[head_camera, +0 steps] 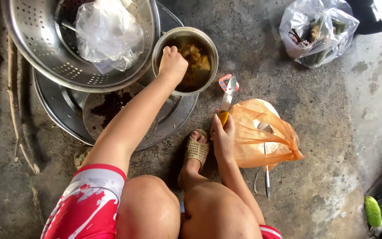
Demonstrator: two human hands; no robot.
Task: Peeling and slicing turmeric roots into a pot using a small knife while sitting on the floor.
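My left hand (172, 63) reaches into a small steel bowl (161, 44) that holds yellowish pieces in cloudy water (197, 59). Its fingers are curled at the bowl's near-left rim; whether they grip a piece is hidden. My right hand (223, 135) is closed on the yellow handle of a knife (227, 95), blade pointing up and away, just right of the bowl. An orange plastic bag (261, 132) lies on the concrete floor beside that hand.
A big perforated steel colander (36, 48) with a clear plastic bag (107, 33) sits on wide steel trays (63, 110) at top left. A clear bag of vegetables (317, 31) lies at top right. A metal utensil (267, 177) rests by the orange bag. My sandalled foot (195, 150) is between the hands.
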